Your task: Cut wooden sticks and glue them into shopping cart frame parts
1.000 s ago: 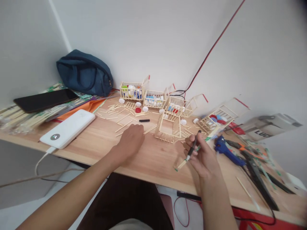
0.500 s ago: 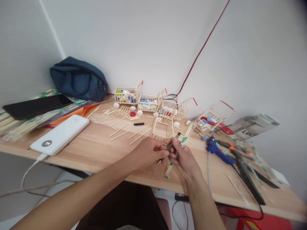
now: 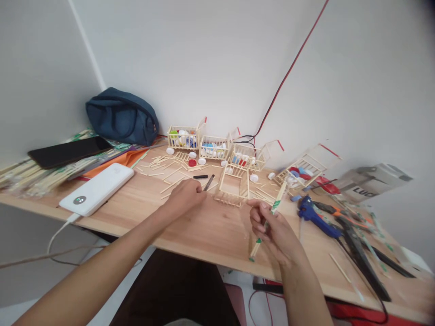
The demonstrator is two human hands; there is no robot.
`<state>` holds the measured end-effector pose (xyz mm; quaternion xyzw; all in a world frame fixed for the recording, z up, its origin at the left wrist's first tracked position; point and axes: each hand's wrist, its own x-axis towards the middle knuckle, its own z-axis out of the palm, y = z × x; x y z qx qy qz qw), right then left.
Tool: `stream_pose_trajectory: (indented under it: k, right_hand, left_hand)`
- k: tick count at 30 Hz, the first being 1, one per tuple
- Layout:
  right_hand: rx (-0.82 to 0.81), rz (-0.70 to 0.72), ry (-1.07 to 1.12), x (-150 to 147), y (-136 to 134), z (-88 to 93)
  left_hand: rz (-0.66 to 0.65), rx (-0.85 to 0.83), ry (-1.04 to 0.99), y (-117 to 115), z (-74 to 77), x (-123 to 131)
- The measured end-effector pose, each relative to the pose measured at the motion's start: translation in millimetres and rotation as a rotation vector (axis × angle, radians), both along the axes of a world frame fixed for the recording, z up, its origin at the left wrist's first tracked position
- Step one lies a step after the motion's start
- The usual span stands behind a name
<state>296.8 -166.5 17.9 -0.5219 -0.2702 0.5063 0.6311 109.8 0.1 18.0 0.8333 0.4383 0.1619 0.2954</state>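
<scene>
My left hand [image 3: 187, 195] is closed over the tabletop, its fingers around the near end of a slim dark pen-like tool [image 3: 209, 181]. The tool's other end points away from me, beside a short black cap-like piece [image 3: 200, 176]. My right hand [image 3: 272, 228] grips a pair of wrapped chopsticks [image 3: 279, 198] in a clear sleeve with green print, held slanted above the table's front part. Between the hands, farther back, lies an unfinished stick frame [image 3: 221, 195]. Loose cut sticks [image 3: 172, 185] are scattered behind my left hand.
Several small stick carts [image 3: 215, 153] holding bottle caps stand along the wall. A blue glue gun [image 3: 314, 217], black-handled tool [image 3: 363, 258] and carton [image 3: 374, 181] are at right. A white power bank [image 3: 97, 190], phone [image 3: 70, 151] and blue pouch [image 3: 122, 115] are at left.
My hands have moved apart. The left carried the dark tool left and away from me to the tabletop, while the right shifted right, still holding the wrapped chopsticks. The view has shifted slightly.
</scene>
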Motion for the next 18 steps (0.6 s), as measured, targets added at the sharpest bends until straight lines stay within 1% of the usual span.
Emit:
stream_pose_trajectory:
  k: [3,6,11,14,16,18]
  right_hand:
    - [0.002,0.014,-0.012,2,-1,1.0]
    - [0.004,0.019,-0.015,3,-1,2.4]
    - [0.012,0.040,-0.010,0,0,1.5]
    - [0.013,0.070,-0.036,2,-3,0.9]
    - [0.014,0.058,-0.142,7,-3,4.4]
    - [0.023,0.002,-0.363,11,3,13.4]
  left_hand:
    - [0.033,0.040,0.029,9,5.1,8]
    - [0.034,0.064,0.060,17,9.3,17]
    - [0.023,0.067,0.086,20,9.9,39]
    - [0.019,0.050,0.055,25,15.0,44]
    - [-0.006,0.018,0.016,29,23.0,37]
    - [-0.053,-0.034,-0.030,30,33.6,25]
